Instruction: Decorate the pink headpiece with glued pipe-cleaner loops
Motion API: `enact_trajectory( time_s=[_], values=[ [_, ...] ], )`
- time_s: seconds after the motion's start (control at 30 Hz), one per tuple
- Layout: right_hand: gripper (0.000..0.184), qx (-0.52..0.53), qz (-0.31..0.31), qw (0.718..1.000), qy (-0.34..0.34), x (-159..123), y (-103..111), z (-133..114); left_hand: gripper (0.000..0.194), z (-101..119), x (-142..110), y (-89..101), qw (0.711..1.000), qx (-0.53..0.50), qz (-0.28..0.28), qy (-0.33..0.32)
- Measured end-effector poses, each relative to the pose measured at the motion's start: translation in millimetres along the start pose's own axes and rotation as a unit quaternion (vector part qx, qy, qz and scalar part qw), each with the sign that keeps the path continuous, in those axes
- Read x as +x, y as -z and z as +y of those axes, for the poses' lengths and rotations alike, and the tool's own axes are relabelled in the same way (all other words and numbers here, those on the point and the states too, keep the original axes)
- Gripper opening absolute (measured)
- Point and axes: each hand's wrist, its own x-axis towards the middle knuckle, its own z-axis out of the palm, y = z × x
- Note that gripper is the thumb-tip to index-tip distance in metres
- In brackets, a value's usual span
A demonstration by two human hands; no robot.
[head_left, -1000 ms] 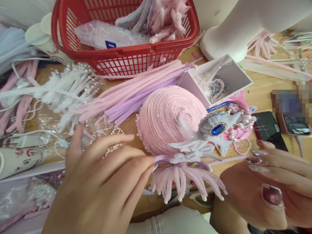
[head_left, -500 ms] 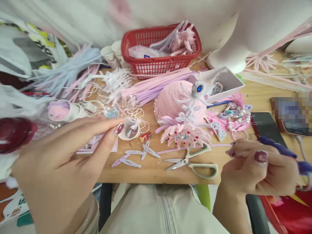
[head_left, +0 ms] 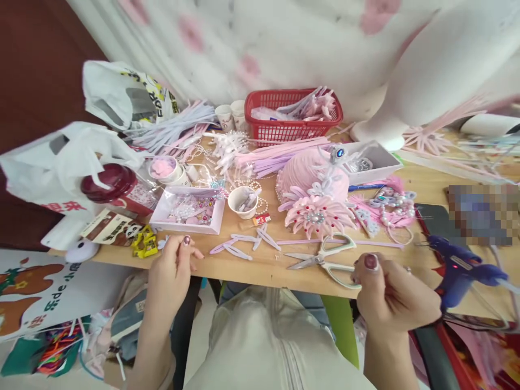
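Observation:
My left hand (head_left: 173,268) is at the table's front edge, thumb and fingertips pinched together; what they pinch is too small to make out. Yellow clips (head_left: 144,244) lie just left of it. My right hand (head_left: 392,298) is curled in a fist at the front edge, touching the handle of the white scissors (head_left: 325,261). A blue glue gun (head_left: 461,268) sits right beside this hand; whether the fingers hold it is hidden. Behind the scissors stands a pink domed headpiece (head_left: 311,173) with a beaded flower (head_left: 317,216). Cut lilac strips (head_left: 244,246) lie between my hands.
On the wooden table (head_left: 276,268) are a paper cup (head_left: 242,201), a white bead tray (head_left: 189,208), a red basket (head_left: 292,116) of pink strips, a white box (head_left: 376,160), a white mannequin base (head_left: 385,135), a phone (head_left: 434,216) and a red-lidded jar (head_left: 108,184). Plastic bags (head_left: 60,168) crowd the left.
The view has pulled back from the headpiece to the whole table. My left hand drew back to the front edge and pinched shut. My right hand sank lower, with the glue gun at its right.

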Motion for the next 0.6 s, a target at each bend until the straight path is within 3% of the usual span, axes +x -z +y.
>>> enact_trajectory(
  time_s=[0.1,0.2,0.3,0.43,0.6],
  values=[
    [0.034,-0.027,-0.018,0.998,0.063,0.0,-1.7,-12.6,0.038,-13.6,-4.0,-2.8,0.997,0.057,0.035,0.027],
    [0.031,-0.031,-0.049,0.993,0.102,-1.2,-2.7,-21.0,0.035,-22.5,-6.2,-8.1,0.997,0.051,0.054,0.001],
    [0.03,-0.037,-0.056,0.993,0.099,-7.4,-1.4,-21.9,0.031,-26.3,-8.4,-14.7,0.996,-0.009,0.067,-0.052],
    [0.025,-0.047,-0.063,0.993,0.092,-20.5,2.1,-16.2,0.025,-27.0,-13.7,-21.2,0.995,-0.009,0.089,-0.049],
    [0.025,-0.045,-0.098,0.99,0.09,-32.6,1.2,-8.6,0.038,-32.8,-16.9,-28.7,0.992,0.014,0.103,-0.077]
  ],
)
